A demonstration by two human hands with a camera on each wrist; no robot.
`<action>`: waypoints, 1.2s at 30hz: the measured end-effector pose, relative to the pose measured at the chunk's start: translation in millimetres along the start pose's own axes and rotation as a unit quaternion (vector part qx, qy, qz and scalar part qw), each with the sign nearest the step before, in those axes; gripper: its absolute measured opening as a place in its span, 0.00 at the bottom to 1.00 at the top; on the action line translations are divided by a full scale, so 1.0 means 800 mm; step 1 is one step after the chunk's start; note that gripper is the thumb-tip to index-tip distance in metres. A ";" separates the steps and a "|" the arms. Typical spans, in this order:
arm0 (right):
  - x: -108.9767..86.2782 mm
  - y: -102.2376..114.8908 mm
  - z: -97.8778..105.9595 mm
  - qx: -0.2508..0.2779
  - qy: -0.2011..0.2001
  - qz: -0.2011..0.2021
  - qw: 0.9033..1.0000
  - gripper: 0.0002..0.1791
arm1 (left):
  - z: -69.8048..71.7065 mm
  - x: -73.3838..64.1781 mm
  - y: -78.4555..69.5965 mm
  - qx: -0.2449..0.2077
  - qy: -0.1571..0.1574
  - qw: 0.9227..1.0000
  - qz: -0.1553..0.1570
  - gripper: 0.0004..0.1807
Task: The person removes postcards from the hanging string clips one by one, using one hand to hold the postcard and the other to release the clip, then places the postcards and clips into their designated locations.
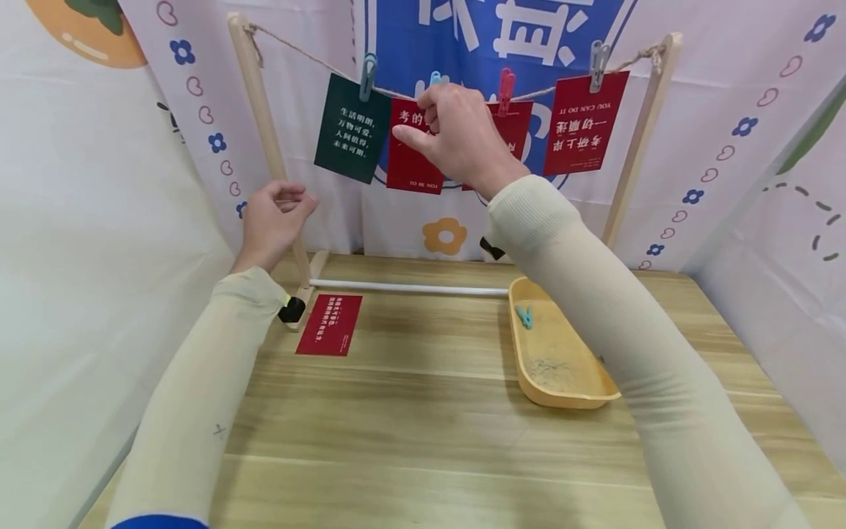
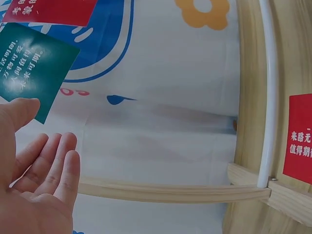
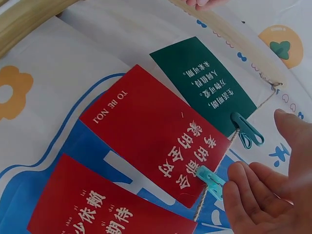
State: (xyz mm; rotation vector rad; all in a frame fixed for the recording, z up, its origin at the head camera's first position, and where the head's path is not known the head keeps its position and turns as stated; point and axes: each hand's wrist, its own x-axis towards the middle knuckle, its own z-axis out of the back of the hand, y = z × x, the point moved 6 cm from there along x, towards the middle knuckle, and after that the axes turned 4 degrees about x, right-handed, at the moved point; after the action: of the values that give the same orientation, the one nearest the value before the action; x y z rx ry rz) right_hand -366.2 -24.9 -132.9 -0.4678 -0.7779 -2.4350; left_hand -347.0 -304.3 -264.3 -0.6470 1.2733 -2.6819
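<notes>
A twine line point(image 1: 297, 50) carries a dark green card point(image 1: 350, 139) and several red cards, each under a small clothespin. My right hand point(image 1: 463, 136) is raised in front of the middle red card point(image 1: 413, 173), partly covering it in the head view. In the right wrist view, its loosely bent fingers are right beside the light blue clothespin point(image 3: 209, 181), with the thumb apart. To the left, my left hand point(image 1: 274, 224) hovers by the wooden post, below the green card, fingers relaxed with nothing in them. A pink clothespin point(image 1: 506, 92) and a grey one point(image 1: 598, 66) are farther right.
A loose red card point(image 1: 328, 325) lies on the wooden table point(image 1: 410, 426) at left. The yellow tray point(image 1: 562, 400) at right holds a blue clothespin point(image 1: 524, 317). Wooden posts point(image 1: 641, 139) stand either side, with a white rod point(image 1: 410, 287) low between them.
</notes>
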 end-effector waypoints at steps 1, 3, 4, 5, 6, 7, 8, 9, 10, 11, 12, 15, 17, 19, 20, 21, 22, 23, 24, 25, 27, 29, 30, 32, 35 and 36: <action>0.002 0.001 0.000 -0.001 0.000 -0.001 1.000 0.31 | 0.000 0.001 -0.001 0.000 -0.002 1.000 -0.002 0.27; 0.005 0.002 0.001 -0.003 0.001 -0.002 1.000 0.31 | 0.000 0.003 -0.005 0.001 -0.005 1.000 -0.004 0.26; 0.007 0.003 0.001 -0.001 0.001 -0.001 1.000 0.30 | 0.000 0.004 -0.006 0.004 -0.007 1.000 -0.004 0.26; 0.009 0.003 0.001 -0.001 0.001 0.001 1.000 0.30 | 0.000 0.005 -0.008 0.006 -0.009 1.000 -0.005 0.26; 0.010 0.004 0.000 0.000 0.002 0.001 1.000 0.30 | 0.000 0.006 -0.009 0.008 -0.011 1.000 -0.004 0.25; 0.012 0.004 0.000 0.000 0.003 0.002 1.000 0.30 | 0.000 0.008 -0.009 0.010 -0.011 1.000 -0.003 0.25; 0.014 0.005 -0.001 0.002 0.004 0.001 1.000 0.31 | 0.000 0.009 -0.010 0.012 -0.011 1.000 -0.001 0.26; 0.016 0.005 -0.003 0.004 0.004 0.001 1.000 0.31 | 0.000 0.010 -0.011 0.013 -0.010 1.000 0.001 0.26; 0.017 0.006 -0.004 0.005 0.005 0.000 1.000 0.31 | 0.000 0.011 -0.011 0.015 -0.010 1.000 0.001 0.26; 0.019 0.007 -0.006 0.004 0.006 0.000 1.000 0.31 | -0.001 0.012 -0.011 0.014 -0.009 1.000 0.002 0.26; 0.021 0.007 -0.007 0.004 0.008 -0.001 1.000 0.31 | -0.001 0.013 -0.011 0.015 -0.009 1.000 0.003 0.26; 0.027 0.010 -0.011 -0.002 0.012 0.001 1.000 0.32 | -0.001 0.016 -0.011 0.018 -0.008 1.000 0.012 0.27; 0.031 0.011 -0.012 -0.010 0.015 -0.001 1.000 0.33 | -0.002 0.019 -0.012 0.017 -0.008 1.000 0.019 0.27; 0.035 0.012 -0.012 -0.017 0.015 -0.006 1.000 0.34 | -0.005 0.022 -0.013 0.014 -0.006 0.999 0.031 0.28; 0.037 0.012 -0.011 -0.020 0.015 -0.011 1.000 0.34 | -0.006 0.024 -0.014 0.011 -0.005 0.999 0.037 0.29; 0.039 0.012 -0.011 -0.021 0.015 -0.016 1.000 0.35 | -0.009 0.026 -0.015 0.008 -0.004 0.999 0.042 0.29; 0.041 0.013 -0.011 -0.021 0.016 -0.020 0.999 0.35 | -0.010 0.027 -0.015 0.005 -0.003 0.999 0.048 0.29; 0.043 0.014 -0.012 -0.019 0.018 -0.024 0.999 0.34 | -0.012 0.028 -0.015 0.001 -0.002 0.999 0.054 0.29; 0.045 0.014 -0.013 -0.017 0.020 -0.029 0.999 0.34 | -0.013 0.029 -0.015 -0.002 -0.001 0.998 0.059 0.29; 0.047 0.015 -0.014 -0.015 0.022 -0.032 0.999 0.34 | -0.015 0.030 -0.016 -0.005 -0.002 0.998 0.061 0.29; 0.051 0.017 -0.015 -0.013 0.027 -0.035 0.999 0.33 | -0.017 0.032 -0.017 -0.010 -0.001 0.998 0.067 0.29; 0.056 0.020 -0.015 -0.011 0.028 -0.036 0.999 0.33 | -0.017 0.034 -0.018 -0.013 -0.004 0.997 0.074 0.30; 0.059 0.021 -0.015 -0.010 0.028 -0.037 0.999 0.33 | -0.017 0.036 -0.019 -0.014 -0.007 0.997 0.077 0.30; 0.064 0.023 -0.014 -0.006 0.028 -0.040 0.999 0.34 | -0.016 0.040 -0.022 -0.014 -0.013 0.997 0.079 0.30; 0.072 0.025 -0.014 0.003 0.038 -0.056 0.998 0.36 | -0.015 0.044 -0.028 -0.019 -0.017 0.997 0.071 0.30; 0.073 0.025 -0.015 0.006 0.045 -0.063 0.997 0.36 | -0.015 0.045 -0.029 -0.022 -0.015 0.997 0.068 0.30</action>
State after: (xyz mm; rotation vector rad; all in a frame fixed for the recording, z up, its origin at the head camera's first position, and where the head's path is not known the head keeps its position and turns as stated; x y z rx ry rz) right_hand -403.2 -68.4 -105.9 -0.3103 -0.8039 -2.5463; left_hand -382.8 -290.3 -241.1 -0.5802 1.3208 -2.5328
